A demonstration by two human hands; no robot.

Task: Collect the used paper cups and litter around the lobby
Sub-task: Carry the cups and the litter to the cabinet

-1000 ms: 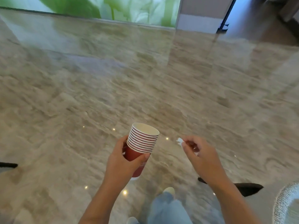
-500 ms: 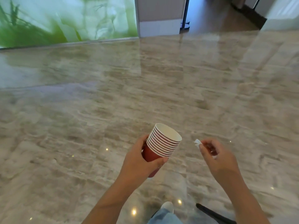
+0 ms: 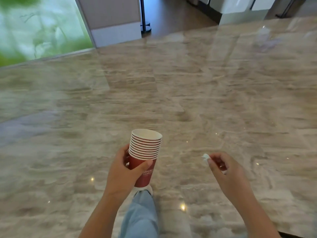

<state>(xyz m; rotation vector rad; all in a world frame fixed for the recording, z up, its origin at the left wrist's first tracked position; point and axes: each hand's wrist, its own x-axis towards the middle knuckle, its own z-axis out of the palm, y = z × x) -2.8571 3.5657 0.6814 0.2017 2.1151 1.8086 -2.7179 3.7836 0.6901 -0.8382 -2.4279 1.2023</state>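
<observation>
— While the stack of red paper cups (image 3: 145, 155) sits low at six o'clock, who's holding it?

— The left hand (image 3: 125, 172), fingers wrapped round the lower cups, thumb across the front; the stack stands nearly upright.

— And the right hand (image 3: 226, 170)?

— At four o'clock, well apart, thumb and forefinger pinching a small white scrap (image 3: 205, 157).

— What could go wrong?

— I'd guess the scrap slips free mid-stride, since so little of it is pinched, or the stack tips and sheds cups onto the marble floor (image 3: 154, 100).

— Any other litter?

— Maybe something pale at one o'clock; too blurred to tell.
</observation>
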